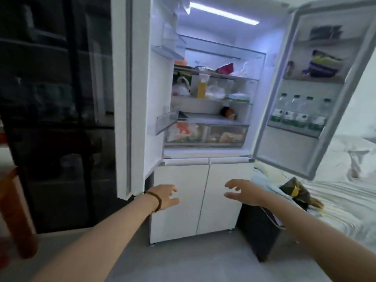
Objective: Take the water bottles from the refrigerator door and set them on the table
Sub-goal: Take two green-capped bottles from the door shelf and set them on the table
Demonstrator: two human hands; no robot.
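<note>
Both upper doors of the white refrigerator (205, 155) stand wide open. Several clear water bottles (299, 111) with green caps and green-white labels stand upright in a row on the lowest shelf of the right refrigerator door (284, 143). My left hand (165, 197), with a bead bracelet on its wrist, and my right hand (243, 192) are stretched out in front of the lower fridge doors, fingers spread and holding nothing. Both hands are well below and left of the bottles.
The fridge shelves hold a yellow-liquid bottle (202, 86), bags and boxed food. Upper right-door shelves carry packets (320, 66). A dark bin (262, 231) stands right of the fridge beside a white bed (345, 200). An orange chair part (16, 210) and a dark glass cabinet (57, 98) are at the left.
</note>
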